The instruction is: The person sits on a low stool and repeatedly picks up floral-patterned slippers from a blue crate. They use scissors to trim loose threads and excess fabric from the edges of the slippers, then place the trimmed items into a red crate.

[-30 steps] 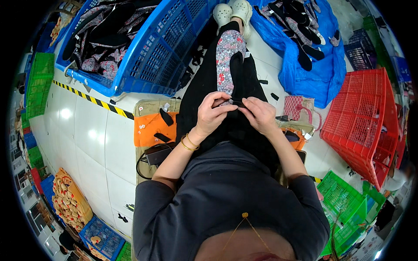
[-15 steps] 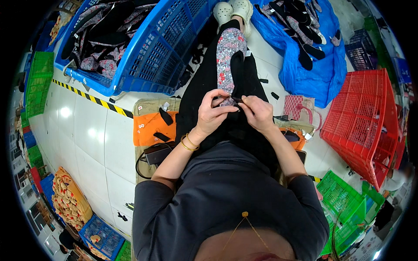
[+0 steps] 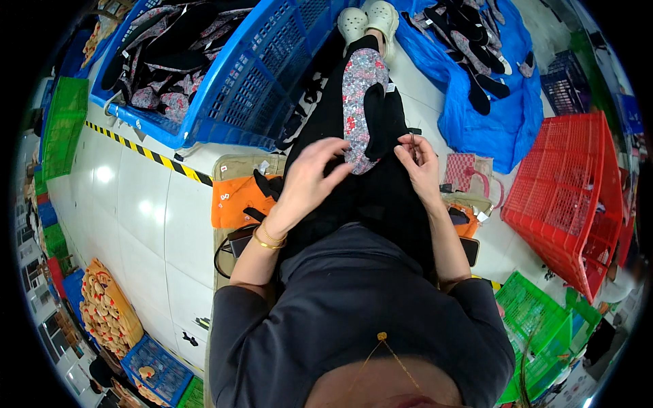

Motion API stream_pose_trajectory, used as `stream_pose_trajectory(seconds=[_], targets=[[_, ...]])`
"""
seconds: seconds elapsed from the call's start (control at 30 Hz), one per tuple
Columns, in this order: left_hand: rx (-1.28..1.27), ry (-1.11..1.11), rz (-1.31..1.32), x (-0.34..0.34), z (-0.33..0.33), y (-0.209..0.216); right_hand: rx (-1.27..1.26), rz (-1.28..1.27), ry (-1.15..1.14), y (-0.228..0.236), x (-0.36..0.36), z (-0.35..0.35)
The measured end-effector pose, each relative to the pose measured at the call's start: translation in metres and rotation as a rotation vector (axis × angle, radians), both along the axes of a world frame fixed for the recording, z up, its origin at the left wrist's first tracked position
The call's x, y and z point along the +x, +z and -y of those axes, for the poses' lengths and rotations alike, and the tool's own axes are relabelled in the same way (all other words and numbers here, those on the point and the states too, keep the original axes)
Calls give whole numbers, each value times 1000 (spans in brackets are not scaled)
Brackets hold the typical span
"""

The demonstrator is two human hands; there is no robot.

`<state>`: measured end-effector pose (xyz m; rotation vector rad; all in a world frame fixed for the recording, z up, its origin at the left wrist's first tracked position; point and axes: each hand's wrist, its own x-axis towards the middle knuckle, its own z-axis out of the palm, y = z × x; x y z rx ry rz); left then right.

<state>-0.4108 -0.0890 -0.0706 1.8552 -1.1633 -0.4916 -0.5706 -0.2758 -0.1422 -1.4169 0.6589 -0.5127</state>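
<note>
A long, curved fabric piece (image 3: pixel 357 129), floral grey and red on one side and black on the other, lies along my black-trousered legs with a small white tag at its edge. My left hand (image 3: pixel 309 178) hovers by its near end, slightly blurred, thumb and fingers apart with nothing between them. Off to the right of the piece is my right hand (image 3: pixel 422 165), its thumb and fingers bent toward each other. Something small and dark shows at those fingertips, too small to name.
A blue basket (image 3: pixel 228 88) full of similar pieces stands at the far left. More lie on a blue sheet (image 3: pixel 469 129) at the far right. A red crate (image 3: pixel 558 197) stands to the right. Dark scraps lie on orange cloth (image 3: pixel 235 204) beside my left leg.
Both hands have come away from the fabric piece's near end, the left toward the left and the right outward. The piece now lies loose on my legs.
</note>
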Motion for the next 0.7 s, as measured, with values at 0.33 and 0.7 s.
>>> stream_pose_trajectory(seconds=[0.33,0.7], targets=[[-113,101,-348,-13,30,-36,-460,-339,231,62,5,9],[-130,137,-479,-11,26,-50,-1035,-519,928,118,49,28]])
